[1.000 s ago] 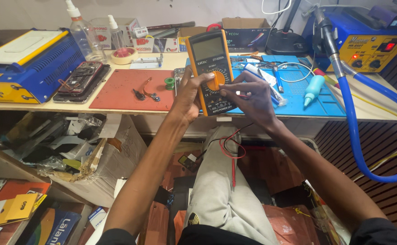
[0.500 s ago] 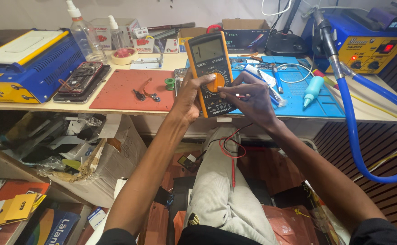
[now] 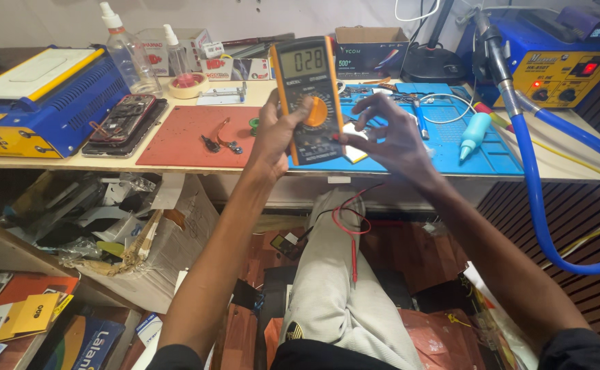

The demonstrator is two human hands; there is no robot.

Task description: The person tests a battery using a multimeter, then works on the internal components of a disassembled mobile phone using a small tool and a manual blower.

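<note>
My left hand [image 3: 272,140] holds an orange-and-black multimeter [image 3: 307,96] upright above the bench's front edge, thumb lying by its orange dial. Its screen shows digits. My right hand [image 3: 389,140] hovers just right of the meter's lower part, fingers spread, fingertips near its edge and empty. Red and black probe leads [image 3: 350,223] hang from below the meter onto my lap.
A blue work mat [image 3: 451,147] with tools and a teal bottle [image 3: 475,130] lies behind my right hand. A red mat [image 3: 183,137] holds small parts, beside an opened phone [image 3: 123,120]. A blue hose [image 3: 540,199] curves down at right. Boxes [image 3: 108,233] crowd the floor left.
My right hand has come off the dial and drawn slightly right, fingers now spread. The multimeter stays held in my left hand.
</note>
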